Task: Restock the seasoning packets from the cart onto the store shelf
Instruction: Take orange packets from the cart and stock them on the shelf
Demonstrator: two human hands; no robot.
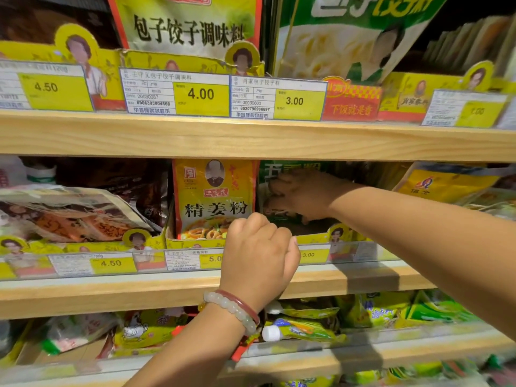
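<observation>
The right hand (pixel 300 195) reaches deep into the shelf, just right of the yellow ginger packet (pixel 214 198), fingers curled around green seasoning packets (pixel 272 170). The left hand (pixel 258 251) is below the yellow packet, fingers curled; I cannot tell if it holds anything.

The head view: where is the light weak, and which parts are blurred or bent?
Head view: the right hand sits in shadow inside the middle shelf, on dim green packets; the left hand is well lit; the arms cast shadows on that shelf's front; the edges and lower corners are soft; the shelf boards tilt from wide-angle distortion.
</observation>
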